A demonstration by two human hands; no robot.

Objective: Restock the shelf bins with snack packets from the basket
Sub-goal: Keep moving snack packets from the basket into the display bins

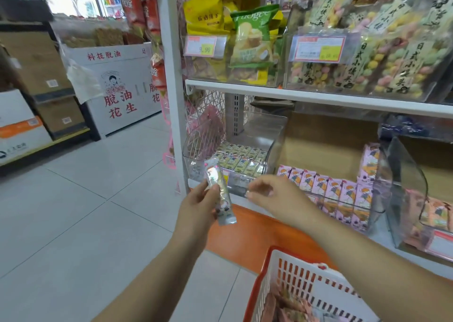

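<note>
**One long packet in the left hand, right in front of the lower bins**

The left hand (198, 204) is gripping a long silvery snack packet (223, 207) around its middle, thumb across the front. The packet stands almost upright. Its long axis runs from the top end, which leans a bit to the left and toward the shelf, down to the bottom end, which pokes out below the fingers and points at the floor (85, 223).

It's held in the air just in front of the clear bin (193, 167) that holds small yellowish packets (241, 158). The next bin (377, 199) to the right has rows of pink packets (335, 189) standing in it.

The right hand (272, 194) hovers just beside the packet without touching it. Its fingers are loosely curled and there's nothing in them as far as the blur shows.

The basket (263, 267), red rim with white slotted walls, sits low at the right with brownish packets (282, 304) inside.
</note>
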